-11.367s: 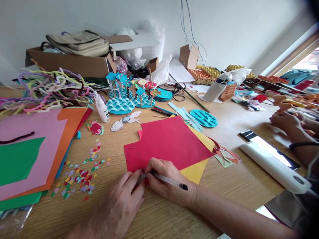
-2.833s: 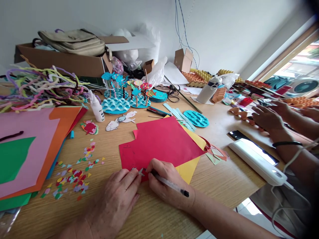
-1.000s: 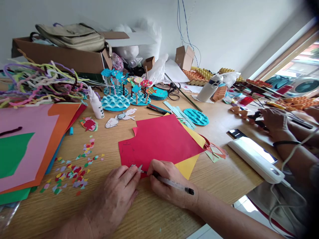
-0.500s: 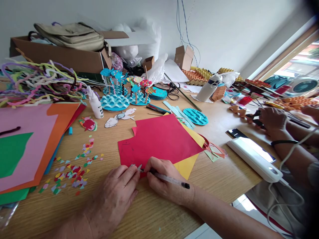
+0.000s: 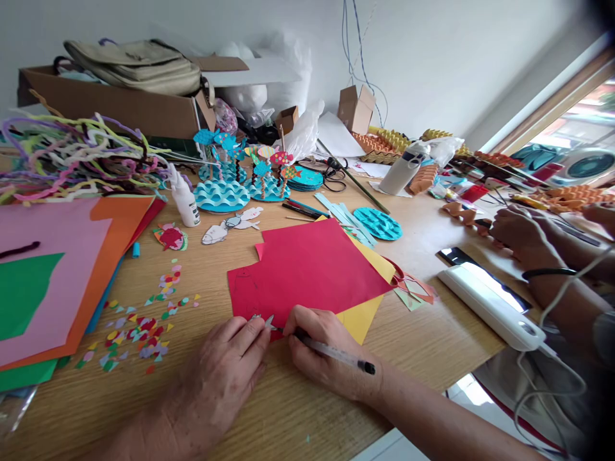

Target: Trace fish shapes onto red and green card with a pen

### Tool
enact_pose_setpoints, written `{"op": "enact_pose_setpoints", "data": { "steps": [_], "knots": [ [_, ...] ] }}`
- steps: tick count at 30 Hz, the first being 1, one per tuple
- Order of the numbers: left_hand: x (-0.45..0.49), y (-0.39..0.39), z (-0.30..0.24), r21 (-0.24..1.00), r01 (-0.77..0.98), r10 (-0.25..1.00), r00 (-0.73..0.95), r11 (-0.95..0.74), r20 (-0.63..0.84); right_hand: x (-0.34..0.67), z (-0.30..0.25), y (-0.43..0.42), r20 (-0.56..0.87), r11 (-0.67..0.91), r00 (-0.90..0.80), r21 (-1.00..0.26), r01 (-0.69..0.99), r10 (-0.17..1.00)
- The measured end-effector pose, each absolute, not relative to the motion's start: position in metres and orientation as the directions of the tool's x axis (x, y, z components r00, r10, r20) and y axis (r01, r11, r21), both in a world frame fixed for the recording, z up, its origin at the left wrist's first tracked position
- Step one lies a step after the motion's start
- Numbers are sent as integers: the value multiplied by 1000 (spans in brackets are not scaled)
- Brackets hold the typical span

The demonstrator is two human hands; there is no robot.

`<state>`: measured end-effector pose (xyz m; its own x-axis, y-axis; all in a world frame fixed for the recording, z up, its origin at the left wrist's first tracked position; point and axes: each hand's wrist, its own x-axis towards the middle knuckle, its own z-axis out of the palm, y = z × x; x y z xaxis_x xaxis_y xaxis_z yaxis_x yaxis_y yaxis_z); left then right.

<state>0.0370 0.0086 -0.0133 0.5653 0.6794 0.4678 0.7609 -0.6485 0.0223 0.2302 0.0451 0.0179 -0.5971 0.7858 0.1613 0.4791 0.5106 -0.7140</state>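
Note:
Held in my right hand [image 5: 321, 349] is a clear-barrelled pen [image 5: 339, 352] with a black end. Its tip meets a red paper sheet [image 5: 317, 262] beside a small pale cutout [image 5: 269, 320], perhaps a fish shape. My left hand [image 5: 225, 365] lies over this cutout, its fingers stretched out and pressing it onto the sheet, covering most of it. Faint drawn outlines show at the sheet's left corner. Yellow paper [image 5: 362, 320] sticks out underneath. White fish cutouts [image 5: 214, 234] and a patterned paper fish [image 5: 171, 237] lie farther off.
Paper confetti [image 5: 139, 333] and coloured sheets [image 5: 86, 275] lie to the left. A glue bottle [image 5: 184, 200], blue wave stands [image 5: 221, 197] and pipe cleaners [image 5: 81, 160] are behind. Scissors [image 5: 398, 274] touch the paper. At right are a white device [image 5: 490, 307] and another person's hands [image 5: 523, 237].
The pen has tilted lower, its back end shifting right and toward me, while my right hand moved slightly right. My left hand stays put. The other person's hands shifted slightly.

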Motion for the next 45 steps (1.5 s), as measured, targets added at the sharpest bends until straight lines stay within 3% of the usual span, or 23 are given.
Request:
{"op": "enact_pose_setpoints", "data": {
  "steps": [16, 25, 34, 45],
  "knots": [
    [39, 9, -14, 27, 761, 705, 586, -648, 399, 230, 17, 42, 182, 527, -602, -710, 467, 778],
    [38, 10, -14, 3, 756, 687, 593, -654, 421, 232, 16, 44, 124, 424, -536, -766, 483, 835],
    [37, 10, -11, 0, 751, 685, 603, -661, 408, 230, 14, 47, 139, 428, -530, -770, 473, 836],
    [38, 7, -19, 59, 773, 731, 567, -631, 379, 226, 12, 49, 157, 457, -551, -758, 464, 820]
  ]
}}
